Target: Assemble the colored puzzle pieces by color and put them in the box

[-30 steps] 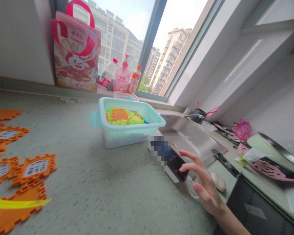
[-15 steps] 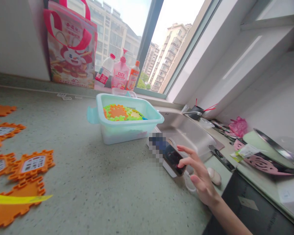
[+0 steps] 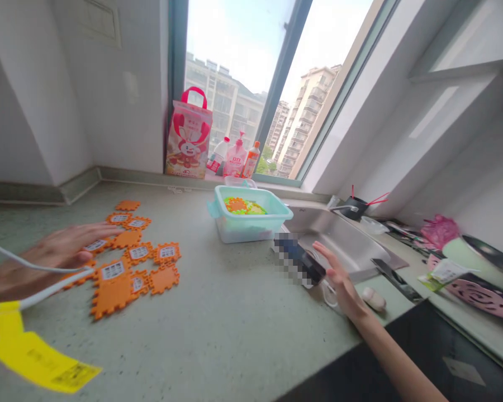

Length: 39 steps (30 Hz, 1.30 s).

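My right hand reaches out over the counter's right side, fingers stretched and apart, its fingertips touching a dark phone that leans by the sink. My left hand lies flat with fingers extended on the orange puzzle tiles spread at the left; it is blurred. A teal plastic tub with orange and green tiles inside stands beyond the phone.
A steel sink sits right of the tub. A pink bag and bottles stand on the window sill. A white cable with a yellow tag crosses the near left. Utensils and a pink trivet clutter the right counter.
The view has pulled back and swung left, so more counter and wall show. My left hand has come into view on the orange tiles. My right hand stays at the phone.
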Available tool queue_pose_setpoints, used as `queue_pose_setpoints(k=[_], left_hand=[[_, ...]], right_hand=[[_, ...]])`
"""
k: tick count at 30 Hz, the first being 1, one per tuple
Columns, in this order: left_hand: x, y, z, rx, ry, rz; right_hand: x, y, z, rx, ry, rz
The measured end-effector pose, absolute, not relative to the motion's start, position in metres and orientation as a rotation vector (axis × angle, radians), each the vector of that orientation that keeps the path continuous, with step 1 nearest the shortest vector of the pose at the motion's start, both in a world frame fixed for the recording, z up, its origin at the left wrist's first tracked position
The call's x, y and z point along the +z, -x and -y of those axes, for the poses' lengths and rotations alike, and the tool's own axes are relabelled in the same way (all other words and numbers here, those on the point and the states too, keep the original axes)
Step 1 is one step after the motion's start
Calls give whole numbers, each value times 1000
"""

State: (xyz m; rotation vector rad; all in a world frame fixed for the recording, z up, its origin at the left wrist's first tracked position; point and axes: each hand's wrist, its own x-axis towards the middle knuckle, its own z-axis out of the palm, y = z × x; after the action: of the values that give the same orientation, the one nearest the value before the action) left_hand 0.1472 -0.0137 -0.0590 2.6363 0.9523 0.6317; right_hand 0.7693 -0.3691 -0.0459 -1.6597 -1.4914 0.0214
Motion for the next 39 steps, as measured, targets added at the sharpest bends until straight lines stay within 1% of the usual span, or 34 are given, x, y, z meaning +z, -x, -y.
queue_pose_setpoints(k=[2, 7, 11, 17, 22, 24, 26, 28, 30, 32, 35, 39], left_hand=[[-57, -157, 19, 688, -2691, -943], [-40, -170, 39, 521, -2774, -962], [-32, -172, 48, 499, -2761, -984], [-29, -173, 48, 470, -2757, -996], [-25, -174, 52, 455, -2748, -1038], [-25, -173, 54, 494, -2731, -1061], [-27, -172, 52, 523, -2715, -1087], [-29, -170, 48, 556, -2705, -1111], [-31, -169, 44, 580, -2685, -1133], [-34, -169, 40, 595, -2660, -1138], [-37, -171, 36, 604, -2649, -1077], [-39, -178, 39, 646, -2609, -1002]], right_hand=[[-48, -770, 367, 45, 1654, 1463], [-48, -766, 364, 54, 1745, 1490], [-43, -754, 367, 29, 1904, 1481], [-38, -728, 369, -113, 2020, 1477], [-44, -730, 373, -155, 2129, 1426], [-46, -734, 375, -238, 2111, 1462], [-45, -731, 374, -467, 2014, 1464], [-36, -714, 369, -714, 1858, 1504], [-23, -678, 357, -803, 1691, 1656], [-8, -628, 337, -775, 1544, 1900], [11, -553, 286, -546, 1351, 2354], [14, -497, 203, -284, 1203, 2589]])
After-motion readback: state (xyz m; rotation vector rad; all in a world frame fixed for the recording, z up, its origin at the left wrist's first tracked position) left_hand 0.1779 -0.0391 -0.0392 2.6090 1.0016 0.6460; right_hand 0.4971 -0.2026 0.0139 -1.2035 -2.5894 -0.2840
